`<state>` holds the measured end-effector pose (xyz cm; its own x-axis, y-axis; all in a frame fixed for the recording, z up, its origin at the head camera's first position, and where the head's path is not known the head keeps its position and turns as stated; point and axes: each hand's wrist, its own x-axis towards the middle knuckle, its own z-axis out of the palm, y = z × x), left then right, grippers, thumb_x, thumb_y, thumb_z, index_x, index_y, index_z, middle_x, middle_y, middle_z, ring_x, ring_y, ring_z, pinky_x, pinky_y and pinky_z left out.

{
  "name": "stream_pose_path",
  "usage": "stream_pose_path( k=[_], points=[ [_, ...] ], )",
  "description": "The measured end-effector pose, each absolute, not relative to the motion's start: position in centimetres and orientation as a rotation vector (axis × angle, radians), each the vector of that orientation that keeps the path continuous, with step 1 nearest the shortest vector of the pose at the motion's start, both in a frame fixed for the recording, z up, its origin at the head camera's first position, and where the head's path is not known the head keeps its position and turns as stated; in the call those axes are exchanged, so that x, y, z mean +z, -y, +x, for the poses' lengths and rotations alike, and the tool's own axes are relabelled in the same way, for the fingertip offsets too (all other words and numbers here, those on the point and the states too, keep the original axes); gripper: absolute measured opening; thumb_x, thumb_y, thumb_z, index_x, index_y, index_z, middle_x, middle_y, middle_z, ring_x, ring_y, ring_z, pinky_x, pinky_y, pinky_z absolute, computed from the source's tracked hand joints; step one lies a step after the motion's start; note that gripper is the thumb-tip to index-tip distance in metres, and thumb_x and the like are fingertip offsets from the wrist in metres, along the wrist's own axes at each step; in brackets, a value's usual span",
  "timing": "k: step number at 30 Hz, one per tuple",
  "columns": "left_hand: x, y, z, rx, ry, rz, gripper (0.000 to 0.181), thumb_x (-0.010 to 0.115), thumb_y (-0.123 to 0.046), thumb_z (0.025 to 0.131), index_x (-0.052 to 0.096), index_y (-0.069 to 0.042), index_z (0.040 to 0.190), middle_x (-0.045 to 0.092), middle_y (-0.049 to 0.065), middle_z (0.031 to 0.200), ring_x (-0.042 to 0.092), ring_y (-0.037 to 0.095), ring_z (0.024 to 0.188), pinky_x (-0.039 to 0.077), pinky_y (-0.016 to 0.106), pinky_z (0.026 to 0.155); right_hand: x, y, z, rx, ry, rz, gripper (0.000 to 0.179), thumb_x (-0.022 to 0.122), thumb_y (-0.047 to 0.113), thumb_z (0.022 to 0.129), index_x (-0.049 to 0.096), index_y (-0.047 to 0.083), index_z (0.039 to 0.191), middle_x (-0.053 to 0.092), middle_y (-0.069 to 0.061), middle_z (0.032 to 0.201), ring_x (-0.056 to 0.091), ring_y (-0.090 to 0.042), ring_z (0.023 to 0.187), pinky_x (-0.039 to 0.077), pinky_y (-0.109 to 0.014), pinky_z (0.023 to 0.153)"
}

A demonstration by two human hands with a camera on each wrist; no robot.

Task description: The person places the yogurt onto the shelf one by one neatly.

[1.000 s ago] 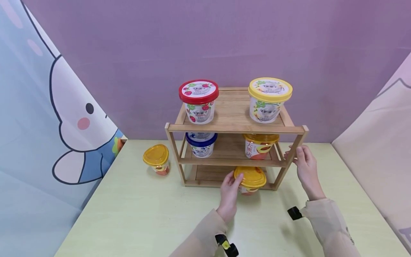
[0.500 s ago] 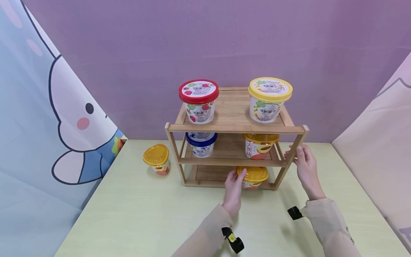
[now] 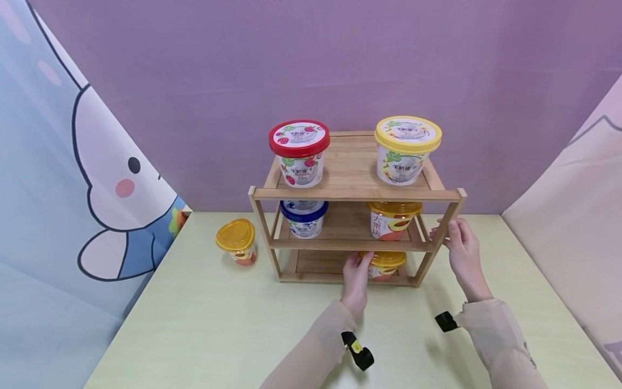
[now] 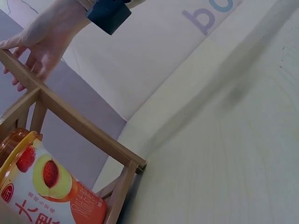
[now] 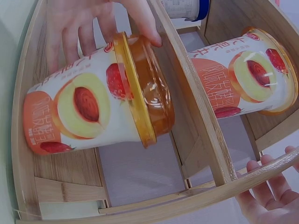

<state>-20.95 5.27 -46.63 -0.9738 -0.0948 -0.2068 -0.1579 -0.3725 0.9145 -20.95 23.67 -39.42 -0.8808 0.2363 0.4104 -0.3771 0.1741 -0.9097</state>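
My left hand (image 3: 356, 282) holds a peach fruit cup (image 3: 389, 263) with an amber plastic lid, at the right front of the bottom shelf. In the right wrist view the cup (image 5: 84, 102) stands within the rack's frame, and the left hand's fingers (image 5: 86, 39) curl round its far side with the thumb by the lid. Part of the cup (image 4: 51, 186) shows in the left wrist view. My right hand (image 3: 465, 254) grips the right upright of the three-tier wooden rack (image 3: 359, 195); some of its fingers are behind the wood.
On the top shelf stand a red-lidded tub (image 3: 301, 156) and a yellow-lidded tub (image 3: 407, 154). The middle shelf bears blue-lidded tubs (image 3: 306, 219) at left and another peach cup (image 3: 391, 222) at right. One more amber-lidded cup (image 3: 237, 240) stands on the table left of the rack.
My left hand has moved the peach cup forward, from in front of the rack into the bottom shelf under the middle one. My right hand has stayed on the upright.
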Motion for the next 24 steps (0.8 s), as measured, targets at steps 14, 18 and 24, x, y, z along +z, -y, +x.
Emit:
stream_pose_path(
  k=[14, 18, 24],
  points=[
    [-46.9, -6.4, -22.3, 2.596, -1.758, -0.391, 0.038, 0.062, -0.019, 0.080, 0.053, -0.005, 0.114, 0.058, 0.007, 0.108, 0.052, 0.017, 0.099, 0.042, 0.033, 0.091, -39.5, -23.7, -21.1, 1.812, 1.939, 0.139, 0.022, 0.038, 0.024, 0.095, 0.054, 0.010, 0.095, 0.060, 0.002, 0.078, 0.060, -0.006, 0.073, 0.048, -0.013, 0.071],
    [-46.8, -6.4, -22.4, 2.594, -1.771, -0.410, 0.038, 0.062, -0.019, 0.081, 0.053, -0.004, 0.114, 0.058, 0.008, 0.107, 0.052, 0.019, 0.099, 0.042, 0.034, 0.090, -39.5, -23.6, -21.0, 1.810, 1.943, 0.137, 0.021, 0.038, 0.025, 0.095, 0.054, 0.012, 0.095, 0.059, 0.002, 0.079, 0.060, -0.006, 0.073, 0.048, -0.013, 0.071],
    [-47.0, -6.3, -22.6, 2.569, -1.764, -0.433, 0.039, 0.063, -0.021, 0.081, 0.053, -0.005, 0.115, 0.057, 0.008, 0.109, 0.051, 0.020, 0.101, 0.041, 0.034, 0.092, -39.5, -23.6, -21.0, 1.819, 1.936, 0.137, 0.019, 0.038, 0.025, 0.095, 0.054, 0.015, 0.094, 0.060, 0.003, 0.078, 0.060, -0.005, 0.073, 0.048, -0.013, 0.071]
  ],
)
